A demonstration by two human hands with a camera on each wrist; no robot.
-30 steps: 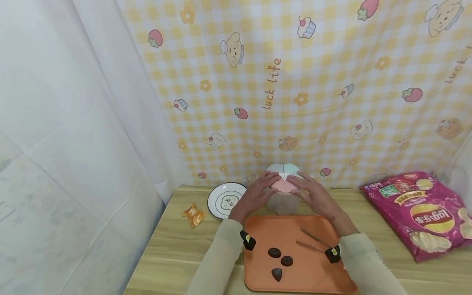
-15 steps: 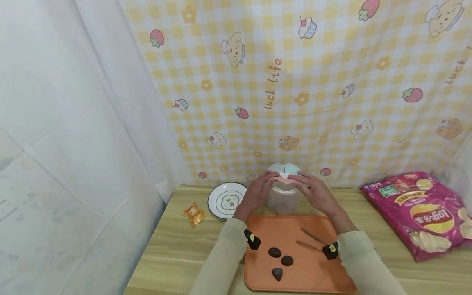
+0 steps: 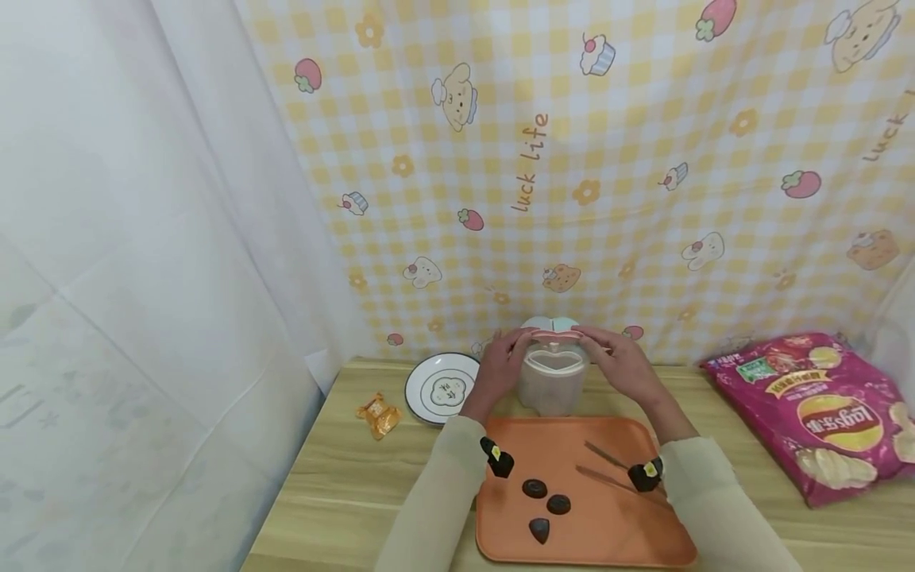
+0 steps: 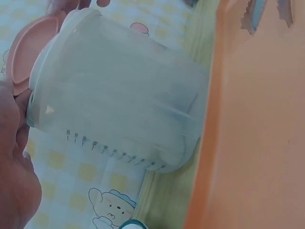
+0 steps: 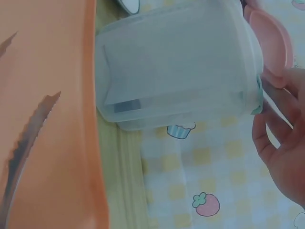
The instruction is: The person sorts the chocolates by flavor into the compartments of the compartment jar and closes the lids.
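A translucent plastic container [image 3: 552, 385] stands on the wooden table just behind the orange tray [image 3: 608, 548]. Its pink lid [image 3: 556, 337] is tipped up and back, and a heart-shaped opening shows below it. My left hand [image 3: 516, 343] grips the lid's left edge and my right hand [image 3: 592, 338] grips its right edge. The left wrist view shows the container [image 4: 119, 95] and pink lid [image 4: 28, 47] close up. In the right wrist view the container [image 5: 176, 62] and pink lid [image 5: 271, 45] show beside my fingers [image 5: 279, 143]. A mint lid [image 3: 550, 322] sits behind the pink one.
Three dark chocolate pieces [image 3: 546, 506] and metal tongs [image 3: 608, 469] lie on the tray. A white plate [image 3: 443, 389] and an orange wrapped snack [image 3: 376, 416] lie to the left. A magenta crisps bag [image 3: 822, 413] lies at the right. A checked cloth hangs close behind.
The pink lid has swung up and back from lying flat, baring the heart-shaped opening. Both hands have risen and moved slightly apart with it.
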